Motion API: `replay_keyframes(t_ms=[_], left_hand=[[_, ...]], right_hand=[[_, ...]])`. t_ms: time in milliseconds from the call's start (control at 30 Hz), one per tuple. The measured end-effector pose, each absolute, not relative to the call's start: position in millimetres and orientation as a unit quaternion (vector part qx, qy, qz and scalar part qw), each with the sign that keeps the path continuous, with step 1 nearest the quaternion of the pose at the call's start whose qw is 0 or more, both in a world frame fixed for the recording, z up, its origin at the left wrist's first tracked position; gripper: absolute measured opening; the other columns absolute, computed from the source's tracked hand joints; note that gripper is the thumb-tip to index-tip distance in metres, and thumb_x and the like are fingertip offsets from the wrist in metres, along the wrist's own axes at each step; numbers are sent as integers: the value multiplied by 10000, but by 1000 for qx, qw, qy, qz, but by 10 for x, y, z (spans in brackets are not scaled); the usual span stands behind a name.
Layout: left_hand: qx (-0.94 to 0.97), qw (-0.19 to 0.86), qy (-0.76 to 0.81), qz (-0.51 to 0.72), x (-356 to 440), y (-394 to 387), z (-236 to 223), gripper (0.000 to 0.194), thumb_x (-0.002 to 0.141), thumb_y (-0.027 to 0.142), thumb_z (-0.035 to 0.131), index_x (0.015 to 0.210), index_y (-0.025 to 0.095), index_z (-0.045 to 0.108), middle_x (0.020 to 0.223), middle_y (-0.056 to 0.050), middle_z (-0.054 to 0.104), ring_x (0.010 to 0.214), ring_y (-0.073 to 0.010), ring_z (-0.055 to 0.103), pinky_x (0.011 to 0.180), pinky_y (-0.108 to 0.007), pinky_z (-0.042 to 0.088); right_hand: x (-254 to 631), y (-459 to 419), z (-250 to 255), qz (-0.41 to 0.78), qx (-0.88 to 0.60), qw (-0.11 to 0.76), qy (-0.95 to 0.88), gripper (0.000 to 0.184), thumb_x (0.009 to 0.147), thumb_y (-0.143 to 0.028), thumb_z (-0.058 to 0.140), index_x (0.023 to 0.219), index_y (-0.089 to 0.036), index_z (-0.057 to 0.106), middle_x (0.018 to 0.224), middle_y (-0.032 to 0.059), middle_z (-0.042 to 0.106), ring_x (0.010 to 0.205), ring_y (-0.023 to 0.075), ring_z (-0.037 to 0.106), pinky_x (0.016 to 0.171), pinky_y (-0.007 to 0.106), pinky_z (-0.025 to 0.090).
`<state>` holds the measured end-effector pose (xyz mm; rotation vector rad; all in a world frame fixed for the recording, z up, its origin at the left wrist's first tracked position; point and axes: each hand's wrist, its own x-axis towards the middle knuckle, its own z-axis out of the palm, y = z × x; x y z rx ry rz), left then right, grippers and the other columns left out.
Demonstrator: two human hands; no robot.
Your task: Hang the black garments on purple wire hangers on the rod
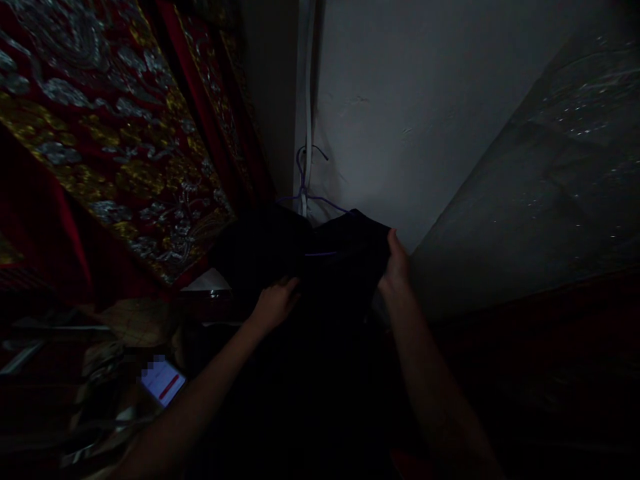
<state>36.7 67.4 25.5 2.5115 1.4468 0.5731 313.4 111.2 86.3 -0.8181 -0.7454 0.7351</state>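
Observation:
A black shirt point(345, 293) hangs on a thin purple wire hanger point(325, 200), whose hook is at a pale vertical cable or pipe point(309, 100) on the wall. With fingers curled, my left hand point(277, 303) grips the front of the shirt below the neck. My right hand point(397, 267) holds the shirt's right shoulder edge, thumb up along the cloth. The hanger's lower bar shows as a short purple line in the neck opening. Deep shadow hides the shirt's folds and lower part.
Red cloth with gold and silver embroidery point(145, 153) hangs at the left. A lit phone point(163, 381) lies among dim clutter at lower left. Behind the shirt stands a grey wall point(410, 100), with shiny clear plastic sheeting point(565, 153) at the right.

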Motion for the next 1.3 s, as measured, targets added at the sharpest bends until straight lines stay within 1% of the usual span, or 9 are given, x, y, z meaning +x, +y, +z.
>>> replay_keyframes(t_ms=[200,267,367,467,567,733,1033,1200,1300], left_hand=[[773,190,479,371,309,442,-70,115,961,303,531,976,214,602,918,-46,657,855,-204,662,787,-316,507],[733,223,479,427,374,298,-148,97,951,301,541,938,211,575,877,-29,647,836,-192,652,767,-300,496],[679,276,465,498,509,131,-226,99,912,266,583,989,209,557,919,-28,655,868,-181,657,785,-292,502],[617,344,427,564,616,52,-258,452,881,224,615,1303,228,452,1077,-58,660,976,-182,675,866,-314,526],[548,391,424,606,673,21,-277,665,869,210,639,1449,250,314,1024,-38,673,950,-167,691,895,-331,539],[484,399,446,638,750,-24,-347,562,833,204,690,1339,224,446,856,7,672,848,-153,690,879,-321,541],[480,393,450,643,803,-41,-410,481,830,194,681,1269,222,487,862,3,653,846,-151,679,826,-293,545],[481,399,460,631,846,-25,-461,406,812,159,639,1191,210,503,825,9,634,780,-147,665,741,-268,530],[498,401,465,612,925,17,-446,321,807,157,628,1102,208,513,801,9,630,761,-151,659,717,-266,516]], right_hand=[[2662,716,462,148,-507,781,-334,388,771,-366,691,1124,-221,620,1233,61,632,1089,206,598,982,370,457],[2334,468,255,223,-537,708,-400,255,828,-422,628,956,-202,633,996,52,667,939,207,624,871,344,486],[1906,181,-8,344,-552,551,-522,305,872,-509,581,844,-205,590,828,43,652,811,215,633,761,334,491],[1773,101,-126,307,-577,496,-571,302,841,-503,631,838,-213,547,813,46,639,764,217,627,716,331,483],[1876,134,-131,300,-573,485,-589,279,866,-483,602,800,-219,539,762,36,633,706,204,629,665,310,474],[2008,115,-147,322,-539,467,-623,233,908,-426,547,800,-221,579,772,39,669,733,199,661,687,296,482],[2076,138,-74,325,-519,405,-679,161,910,-338,523,828,-216,588,751,23,653,705,177,636,655,280,455],[2121,237,52,550,-523,342,-554,255,810,-399,571,664,-191,584,492,-17,568,405,110,481,426,225,340],[2145,415,355,596,-513,393,-477,279,725,-435,631,663,-162,627,476,-7,600,351,74,430,370,194,257]])
